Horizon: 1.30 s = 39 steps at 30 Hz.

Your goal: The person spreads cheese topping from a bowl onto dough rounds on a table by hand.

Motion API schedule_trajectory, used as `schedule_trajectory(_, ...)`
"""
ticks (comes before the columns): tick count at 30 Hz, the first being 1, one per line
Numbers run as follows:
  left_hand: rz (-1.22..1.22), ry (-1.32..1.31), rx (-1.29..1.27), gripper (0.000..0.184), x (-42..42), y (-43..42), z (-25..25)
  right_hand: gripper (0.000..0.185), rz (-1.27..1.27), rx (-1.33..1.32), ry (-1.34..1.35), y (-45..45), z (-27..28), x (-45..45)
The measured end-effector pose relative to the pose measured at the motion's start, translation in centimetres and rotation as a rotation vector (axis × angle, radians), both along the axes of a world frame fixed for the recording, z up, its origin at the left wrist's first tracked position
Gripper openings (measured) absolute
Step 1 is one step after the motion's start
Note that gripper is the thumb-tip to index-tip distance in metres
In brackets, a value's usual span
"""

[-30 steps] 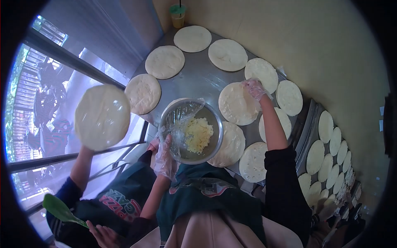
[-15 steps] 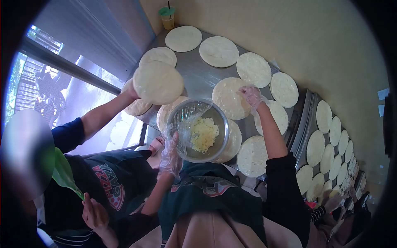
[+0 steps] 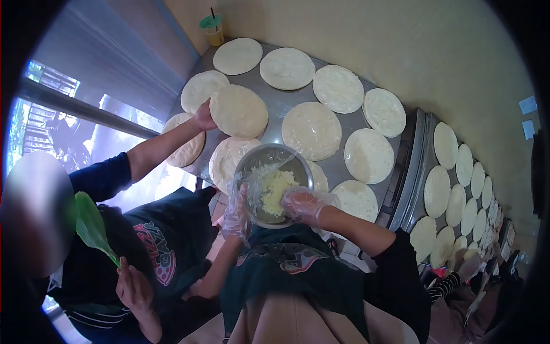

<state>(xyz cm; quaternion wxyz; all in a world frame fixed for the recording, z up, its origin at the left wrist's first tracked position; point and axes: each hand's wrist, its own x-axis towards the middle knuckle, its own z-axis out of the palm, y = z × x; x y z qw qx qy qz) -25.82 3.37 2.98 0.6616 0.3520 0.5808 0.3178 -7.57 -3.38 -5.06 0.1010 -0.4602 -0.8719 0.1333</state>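
The left hand (image 3: 235,217), in a clear glove, gripped the near left side of the metal bowl (image 3: 302,176), while the gloved right hand (image 3: 305,205) reached inside, fingers bent against the pale yellow crumbs (image 3: 276,190); whether they had closed on any could not be told. Beyond both hands, a dough round (image 3: 311,131) lay on the counter (image 3: 276,102). To the left, a co-worker's hand (image 3: 205,116) held up another dough round (image 3: 239,112), and a green utensil (image 3: 93,228) was held nearer the wearer.
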Motion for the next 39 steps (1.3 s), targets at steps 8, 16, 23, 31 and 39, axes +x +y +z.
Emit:
schedule_trajectory(8, 0.029, -0.241, -0.207, 0.057, -0.3, -0.7, -2.3, 0.03, 0.106, -0.484, 0.619, 0.7, 6.1, -0.5)
schedule_trajectory(16, -0.032, -0.182, -0.165, 0.055, 0.3, -0.5, -2.9, 0.034, -0.173, -0.948, 0.849, 1.4, 7.5, 0.3)
schedule_trajectory(23, -0.027, -0.288, -0.142, 0.058, 1.6, -0.2, -2.7, 0.035, -0.499, -1.423, 1.819, 2.6, 7.5, 4.8)
schedule_trajectory(31, 0.06, -0.301, -0.162, 0.06, 0.8, -0.2, -1.1, 0.027, -0.833, -0.632, 1.448, 10.7, 3.4, 15.7)
schedule_trajectory(39, 0.065, -0.325, -0.083, 0.053, -1.2, -1.5, -0.9, 0.013, -0.87, -0.402, 0.78, 16.5, -4.9, 19.3)
